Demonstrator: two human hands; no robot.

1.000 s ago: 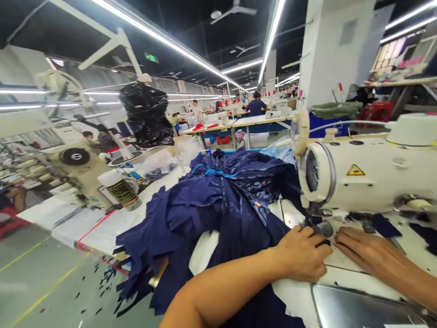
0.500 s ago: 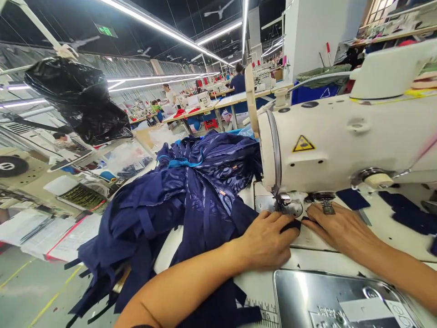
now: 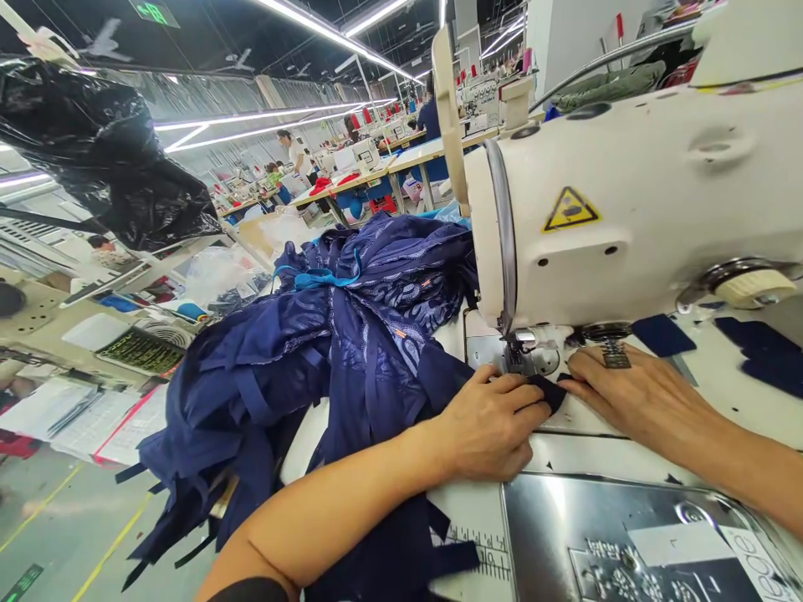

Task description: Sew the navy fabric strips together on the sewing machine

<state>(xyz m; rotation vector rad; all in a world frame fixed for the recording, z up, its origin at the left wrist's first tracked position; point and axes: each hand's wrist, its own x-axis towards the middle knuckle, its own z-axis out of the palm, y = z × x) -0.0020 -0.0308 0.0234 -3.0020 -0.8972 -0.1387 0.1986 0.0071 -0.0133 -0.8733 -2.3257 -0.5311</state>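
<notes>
Beside the presser foot [image 3: 519, 351] of a white sewing machine [image 3: 577, 276], my left hand [image 3: 493, 422] is closed on a dark navy fabric strip [image 3: 547, 393], its fingers pressing it on the machine bed. My right hand [image 3: 633, 389] is just right of the needle area, thumb and forefinger pinched at a small dark bit of fabric by the strip's end. Whether that bit joins the strip is unclear. Left of the machine lies a heap of navy garments [image 3: 370, 334] with lace, tied by a blue strip [image 3: 326, 278]; its straps hang over the table edge.
A shiny metal plate [image 3: 627, 535] lies in front of the machine bed, beside a printed ruler scale [image 3: 483, 552]. Navy cut pieces [image 3: 665, 334] rest at the right. A black plastic bag [image 3: 106, 159] hangs at upper left. People work at machines farther back.
The camera view has shifted closer to the machine. More of the dark strip shows between my hands, and my right fingertips sit slightly farther from my left hand.
</notes>
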